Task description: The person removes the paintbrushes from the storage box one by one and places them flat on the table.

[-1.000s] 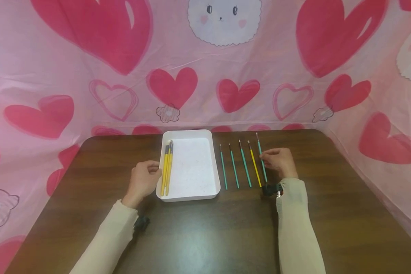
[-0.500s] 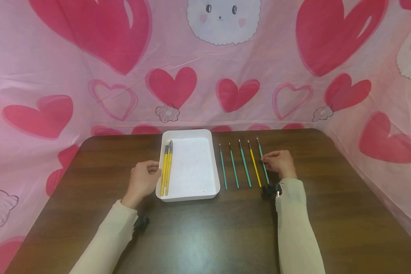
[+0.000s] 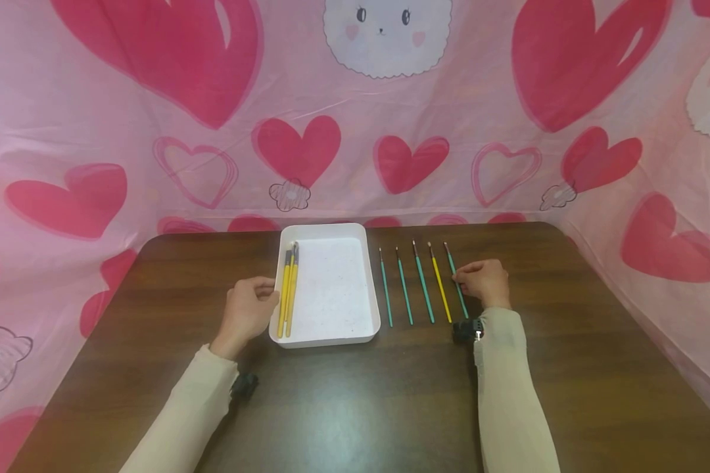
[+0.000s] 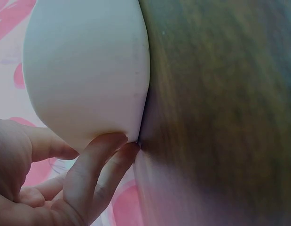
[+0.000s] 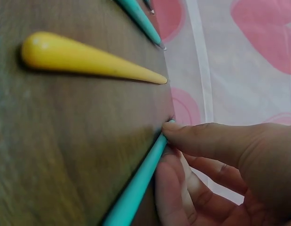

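At the right end of a row of paintbrushes, my right hand (image 3: 484, 282) pinches a teal paintbrush (image 3: 452, 260) between thumb and fingers. In the right wrist view the teal handle (image 5: 136, 186) lies along the tabletop, its far part hidden by the fingertips. My left hand (image 3: 248, 312) holds the left side of a white tray (image 3: 334, 289). The left wrist view shows the thumb at the rim and fingertips against the outer wall (image 4: 89, 75). Inside the tray, along its left side, lie several yellow paintbrushes (image 3: 287, 295).
Left of the held brush lie a yellow paintbrush (image 3: 440, 282) and three teal paintbrushes (image 3: 424, 289), roughly parallel and spaced apart, bristles toward the back. The brown wooden table (image 3: 343, 407) ends at a pink heart-patterned cloth (image 3: 355, 171).
My right hand has drawn the teal paintbrush slightly toward me and to the right, level with the row. The left hand and the tray stay put.
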`<state>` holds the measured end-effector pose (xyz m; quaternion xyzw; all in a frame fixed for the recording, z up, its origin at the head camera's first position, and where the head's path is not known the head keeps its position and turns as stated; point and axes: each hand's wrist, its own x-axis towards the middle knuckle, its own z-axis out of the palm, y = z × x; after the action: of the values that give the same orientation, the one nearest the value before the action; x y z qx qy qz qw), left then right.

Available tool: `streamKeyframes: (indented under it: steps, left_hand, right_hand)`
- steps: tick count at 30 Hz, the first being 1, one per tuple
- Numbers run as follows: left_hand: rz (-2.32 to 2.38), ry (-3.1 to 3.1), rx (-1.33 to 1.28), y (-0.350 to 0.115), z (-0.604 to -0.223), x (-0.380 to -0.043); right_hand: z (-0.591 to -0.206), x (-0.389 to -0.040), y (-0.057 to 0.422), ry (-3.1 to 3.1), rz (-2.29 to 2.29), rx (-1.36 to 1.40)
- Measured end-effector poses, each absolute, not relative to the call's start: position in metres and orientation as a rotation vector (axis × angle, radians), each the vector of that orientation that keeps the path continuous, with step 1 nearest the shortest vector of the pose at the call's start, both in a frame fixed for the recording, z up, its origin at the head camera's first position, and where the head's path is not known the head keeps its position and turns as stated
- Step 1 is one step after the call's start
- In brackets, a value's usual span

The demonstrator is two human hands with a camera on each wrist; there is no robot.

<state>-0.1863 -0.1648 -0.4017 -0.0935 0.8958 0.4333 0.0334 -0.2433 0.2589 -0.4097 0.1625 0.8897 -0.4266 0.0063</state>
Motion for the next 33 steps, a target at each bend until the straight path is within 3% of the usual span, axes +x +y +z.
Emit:
streamKeyframes:
  steps: [33]
  left_hand:
    - [1.332,2.748,-0.270,-0.165,-0.402,-0.185]
  right_hand:
    - [-0.393,-0.228,0.246,2.771,-1.439,0.521]
